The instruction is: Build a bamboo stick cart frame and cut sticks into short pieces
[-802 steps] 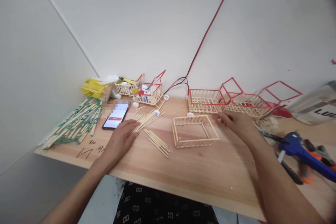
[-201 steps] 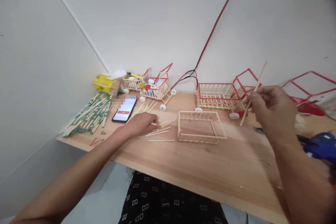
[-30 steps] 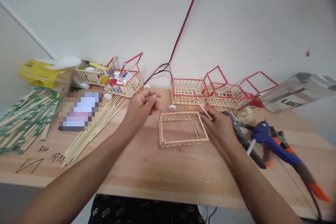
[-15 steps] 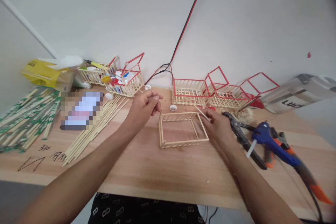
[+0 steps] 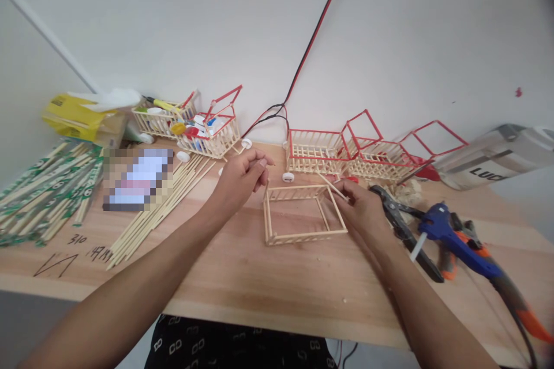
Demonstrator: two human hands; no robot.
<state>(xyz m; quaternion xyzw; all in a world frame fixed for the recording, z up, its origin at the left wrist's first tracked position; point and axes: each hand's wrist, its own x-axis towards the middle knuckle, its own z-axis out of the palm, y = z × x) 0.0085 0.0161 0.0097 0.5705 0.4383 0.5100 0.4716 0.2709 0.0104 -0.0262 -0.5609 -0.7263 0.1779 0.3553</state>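
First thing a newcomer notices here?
The bare stick frame at the table's middle, with both hands at it: the left hand pinches what looks like a short stick above its left corner, and the right hand holds a stick at its right rim. Next come the red-rimmed baskets along the wall and the blue glue gun at right.

The stick frame and the thin stick are pale natural wood, the tabletop is light grained wood, the baskets carry red rims, the glue gun is blue with orange, the box is yellow, and the wrappers are green-and-white printed.
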